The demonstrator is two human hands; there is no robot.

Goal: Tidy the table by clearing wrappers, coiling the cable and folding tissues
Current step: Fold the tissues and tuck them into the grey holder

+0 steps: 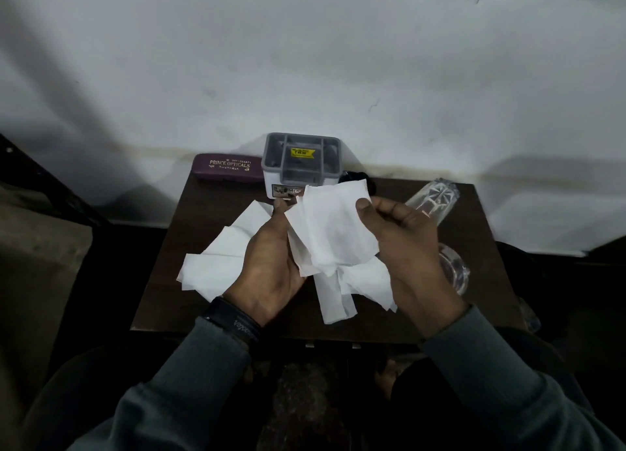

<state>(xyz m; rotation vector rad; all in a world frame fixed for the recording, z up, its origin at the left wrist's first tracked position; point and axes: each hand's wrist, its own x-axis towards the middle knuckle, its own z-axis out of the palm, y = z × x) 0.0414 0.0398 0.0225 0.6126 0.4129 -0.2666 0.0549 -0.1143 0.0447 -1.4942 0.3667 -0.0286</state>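
Tissue [335, 227], a thin, soft, creased white sheet, is held above the table centre. The left hand [267, 267] pinches its 9 o'clock edge and the right hand [410, 244] its 3 o'clock edge, with the fingers of both closed on the sheet. The step in hand appears to be folding. The next move calls for bringing opposite edges together squarely. More rumpled tissues [216, 264] lie at 9 o'clock on the dark, smooth table [162, 301]. Clear, crinkled wrappers [437, 196] lie at 3 o'clock. A grey, boxy organizer [301, 159] stands at 12 o'clock.
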